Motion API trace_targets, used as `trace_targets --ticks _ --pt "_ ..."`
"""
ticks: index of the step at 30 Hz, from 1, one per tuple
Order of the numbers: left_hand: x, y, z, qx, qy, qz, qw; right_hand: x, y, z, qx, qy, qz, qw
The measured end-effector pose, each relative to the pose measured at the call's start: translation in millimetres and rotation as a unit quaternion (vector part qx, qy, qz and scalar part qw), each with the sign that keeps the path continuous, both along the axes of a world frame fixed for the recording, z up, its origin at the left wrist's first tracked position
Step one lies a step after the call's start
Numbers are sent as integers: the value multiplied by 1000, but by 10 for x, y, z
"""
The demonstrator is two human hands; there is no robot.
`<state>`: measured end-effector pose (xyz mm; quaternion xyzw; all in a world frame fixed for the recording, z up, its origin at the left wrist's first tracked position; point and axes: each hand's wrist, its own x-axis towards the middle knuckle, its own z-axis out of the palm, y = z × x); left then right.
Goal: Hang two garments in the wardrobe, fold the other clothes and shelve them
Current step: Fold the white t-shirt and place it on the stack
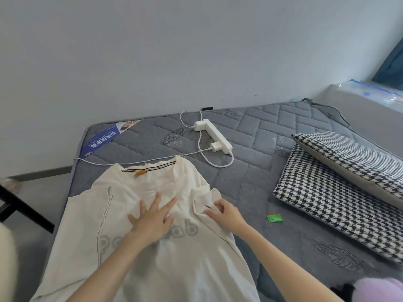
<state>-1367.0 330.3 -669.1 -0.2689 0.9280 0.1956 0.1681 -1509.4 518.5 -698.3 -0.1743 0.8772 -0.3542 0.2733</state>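
Cream T-shirt (187, 269) spread front-up over the near left part of the grey quilted mattress (261, 153), collar toward the far edge, hem cut off at the near edge. Left hand (152, 219) flat on the chest, fingers straight and splayed, pressing the cloth and covering the middle of pale grey printed lettering (187, 229); only "ab" readable just right of the hand, rounded letters to its left too faint to make out. Sleeve (204, 198) on the right side folded in over the body; right hand (225, 211) on it, fingers curled, pinching the T-shirt by that sleeve's edge.

Black neck tape (152, 167) inside the collar with a small white word repeated, too small to read; orange tab (139, 172) hanging from it. Blue label (102, 140) at the mattress's far left corner, white Chinese characters upside down. White power strip (218, 134) near the far edge, two white chargers (200, 126) plugged in, white cable (152, 160) running past the collar to the left edge. Two black-and-white houndstooth pillows (327, 205) stacked by the right edge, upper one tilted. Small green packet (274, 218) between T-shirt and pillows
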Motion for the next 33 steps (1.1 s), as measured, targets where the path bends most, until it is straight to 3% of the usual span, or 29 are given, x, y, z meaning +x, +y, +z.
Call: trace_targets --ticks 5,9,13,19,23,28,31,33 --pt "-10 15 -8 -6 -3 0 1000 -4 149 63 24 62 95 993" --pt "-14 32 0 -16 -9 0 1000 40 280 30 18 57 98 993" --pt "-11 55 12 -19 -12 1 1000 117 374 -18 27 150 105 983" --pt "12 73 28 -17 -13 6 1000 204 306 -71 46 131 105 985" --pt "18 98 43 -19 -13 11 1000 154 355 51 -84 136 -31 987" --pt "11 154 42 -31 -9 22 999 -15 790 326 -266 45 -271 924" --pt "9 173 36 -39 -10 24 999 -46 1079 377 -265 65 -342 899" --pt "5 180 37 -41 -13 24 999 -23 1244 335 -182 104 -346 914"
